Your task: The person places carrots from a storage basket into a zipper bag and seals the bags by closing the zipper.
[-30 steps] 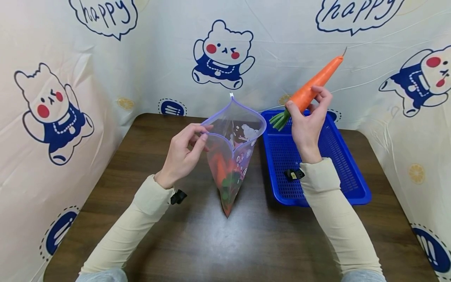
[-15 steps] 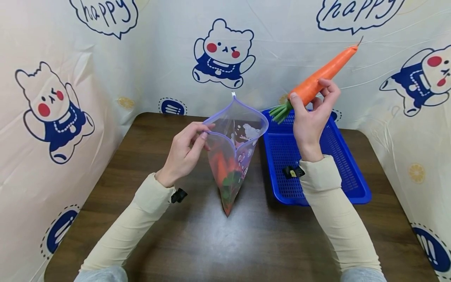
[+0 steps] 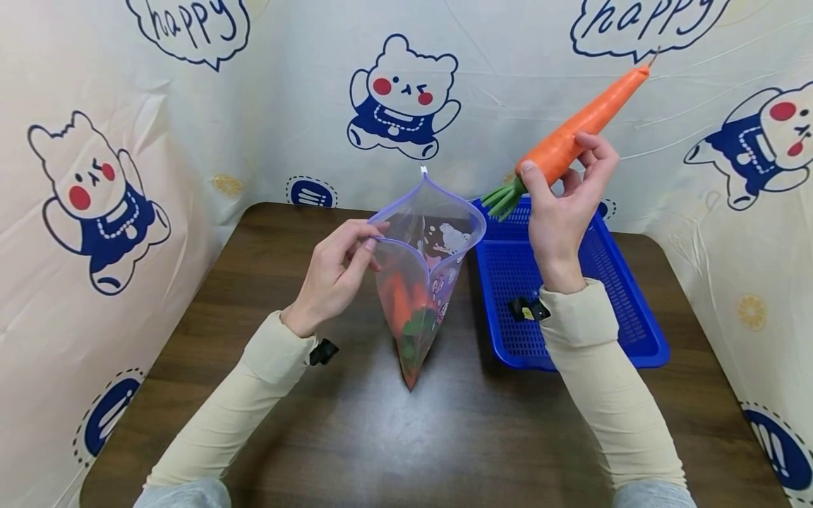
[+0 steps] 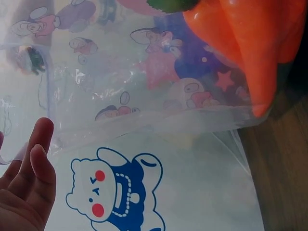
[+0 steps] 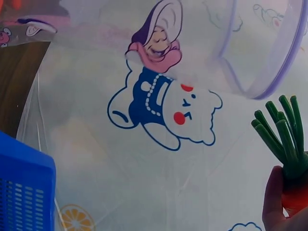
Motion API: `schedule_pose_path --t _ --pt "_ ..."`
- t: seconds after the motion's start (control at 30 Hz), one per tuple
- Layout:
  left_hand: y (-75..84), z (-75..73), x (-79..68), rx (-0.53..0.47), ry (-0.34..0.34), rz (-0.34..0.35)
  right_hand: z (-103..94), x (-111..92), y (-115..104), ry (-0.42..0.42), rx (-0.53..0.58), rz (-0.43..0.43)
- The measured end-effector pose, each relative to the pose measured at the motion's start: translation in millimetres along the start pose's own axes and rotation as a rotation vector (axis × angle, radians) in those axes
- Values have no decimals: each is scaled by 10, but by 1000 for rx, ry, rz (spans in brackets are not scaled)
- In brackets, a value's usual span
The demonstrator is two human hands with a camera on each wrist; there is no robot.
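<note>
My left hand pinches the purple rim of a clear zip bag at its left side, and the bag's mouth gapes wide. Through the film of the standing bag show orange and green vegetables; the left wrist view gives a closer look at an orange carrot in it. Up to the right, my right hand grips another carrot, tilted with its green stems toward the bag and its thin tip up and right. In the right wrist view the stems sit just below the bag's rim.
A blue plastic basket stands on the wooden table, right of the bag and beneath my right hand. Printed curtains with cartoon bears enclose the table at the back and sides.
My right hand has moved slightly up and to the right with the carrot, which now lies a little flatter. The bag's mouth has shifted slightly right; my left hand still holds its rim.
</note>
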State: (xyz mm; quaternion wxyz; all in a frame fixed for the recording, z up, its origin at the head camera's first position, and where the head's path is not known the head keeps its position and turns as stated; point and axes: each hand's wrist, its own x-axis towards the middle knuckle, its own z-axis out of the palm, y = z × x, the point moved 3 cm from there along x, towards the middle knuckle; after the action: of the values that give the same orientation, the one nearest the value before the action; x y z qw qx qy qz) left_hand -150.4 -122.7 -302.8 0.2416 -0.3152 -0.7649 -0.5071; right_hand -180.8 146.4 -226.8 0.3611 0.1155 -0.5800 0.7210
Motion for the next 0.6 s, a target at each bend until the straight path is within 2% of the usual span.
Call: schedule_pose_path --t 0.27,0.6 --pt "6 9 1 -5 -3 4 68 -32 -5 -33 26 32" --pt "17 14 10 0 -13 -18 156 -51 75 -130 -40 56"
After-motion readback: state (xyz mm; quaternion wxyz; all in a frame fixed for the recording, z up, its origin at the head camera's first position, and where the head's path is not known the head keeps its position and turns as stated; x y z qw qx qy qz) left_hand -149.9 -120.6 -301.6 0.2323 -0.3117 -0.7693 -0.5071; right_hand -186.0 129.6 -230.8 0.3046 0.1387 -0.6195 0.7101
